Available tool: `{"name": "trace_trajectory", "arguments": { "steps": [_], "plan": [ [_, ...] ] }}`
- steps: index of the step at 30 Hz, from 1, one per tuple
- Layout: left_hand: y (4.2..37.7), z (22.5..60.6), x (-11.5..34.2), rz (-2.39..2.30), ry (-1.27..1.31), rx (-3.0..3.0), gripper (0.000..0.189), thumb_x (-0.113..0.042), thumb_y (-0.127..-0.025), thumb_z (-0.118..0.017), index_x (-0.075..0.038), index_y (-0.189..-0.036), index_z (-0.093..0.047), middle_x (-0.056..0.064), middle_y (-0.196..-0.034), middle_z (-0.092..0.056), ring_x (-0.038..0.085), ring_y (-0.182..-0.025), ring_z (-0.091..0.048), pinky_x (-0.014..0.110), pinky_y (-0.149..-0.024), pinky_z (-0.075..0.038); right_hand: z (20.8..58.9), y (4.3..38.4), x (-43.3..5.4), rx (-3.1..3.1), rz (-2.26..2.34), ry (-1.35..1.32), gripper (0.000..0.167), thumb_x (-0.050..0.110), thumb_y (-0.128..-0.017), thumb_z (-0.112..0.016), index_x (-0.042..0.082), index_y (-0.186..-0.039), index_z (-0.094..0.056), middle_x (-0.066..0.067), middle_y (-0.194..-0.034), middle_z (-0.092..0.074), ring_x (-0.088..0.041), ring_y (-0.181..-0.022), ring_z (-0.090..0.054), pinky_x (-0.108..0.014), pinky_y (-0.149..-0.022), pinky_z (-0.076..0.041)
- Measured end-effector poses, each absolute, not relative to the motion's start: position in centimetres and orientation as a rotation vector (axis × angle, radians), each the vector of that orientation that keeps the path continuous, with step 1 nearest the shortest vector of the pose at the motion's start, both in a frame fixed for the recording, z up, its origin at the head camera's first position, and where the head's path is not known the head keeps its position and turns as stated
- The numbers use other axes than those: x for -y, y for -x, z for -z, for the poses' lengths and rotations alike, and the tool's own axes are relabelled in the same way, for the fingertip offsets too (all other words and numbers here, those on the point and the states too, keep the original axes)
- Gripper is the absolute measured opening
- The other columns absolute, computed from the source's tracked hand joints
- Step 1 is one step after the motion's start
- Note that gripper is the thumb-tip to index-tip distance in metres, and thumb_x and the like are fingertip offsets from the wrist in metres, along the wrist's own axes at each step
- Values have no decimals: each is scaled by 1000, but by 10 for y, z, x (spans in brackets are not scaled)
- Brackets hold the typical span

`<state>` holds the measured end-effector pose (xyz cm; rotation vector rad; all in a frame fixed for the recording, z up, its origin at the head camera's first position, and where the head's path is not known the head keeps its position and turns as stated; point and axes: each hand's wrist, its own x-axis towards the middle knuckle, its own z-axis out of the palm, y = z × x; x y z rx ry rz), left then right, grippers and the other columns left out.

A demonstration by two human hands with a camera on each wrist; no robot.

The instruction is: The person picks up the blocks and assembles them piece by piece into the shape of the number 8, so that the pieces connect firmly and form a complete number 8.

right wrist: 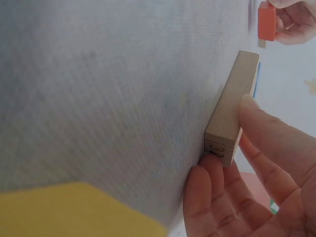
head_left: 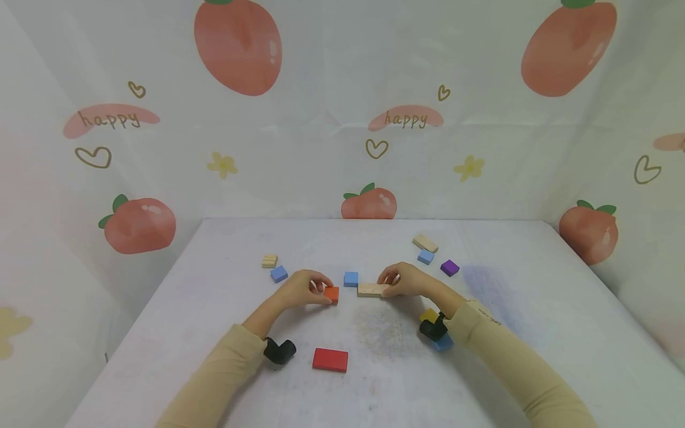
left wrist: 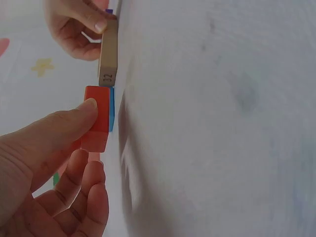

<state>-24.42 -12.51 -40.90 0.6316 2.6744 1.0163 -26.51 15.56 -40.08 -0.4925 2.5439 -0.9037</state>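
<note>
Table (head_left: pixel 385 392): left hand (head_left: pixel 302 290) pinches orange block (head_left: pixel 332 295) between thumb and fingers; block seemingly just above the tabletop, slightly nearer the left edge than the right. Right hand (head_left: pixel 405 280) grips wooden block (head_left: pixel 369 290), end marked 32, about midway between left and right edges. Blue block (head_left: pixel 351 279) just beside it, toward the far edge. Red block (head_left: pixel 330 360) flat, well apart from both hands. Purple block (head_left: pixel 450 268) toward far right corner.

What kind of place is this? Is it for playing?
Maybe, it looks like an indoor corner set up for block play, but I can't be sure. There's a white tabletop, a backdrop printed with fruit and "happy", plus an orange block and a wooden block.
</note>
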Motion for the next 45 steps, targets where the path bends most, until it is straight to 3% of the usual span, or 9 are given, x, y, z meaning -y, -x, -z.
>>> {"name": "trace_trajectory", "arguments": {
  "steps": [45],
  "plan": [
    [246,411,92,-981,-743,-2584,31,-17,-75,-77,-6,-102,-67,3,-78,-58,8,-70,-49,17,-61,-41,399,265,-155,-2544,901,509,21,15,-82,-70,8,-101,-66,-10,-96,-63,-17,-83,-55,-27,-74,-47]
  ]
}}
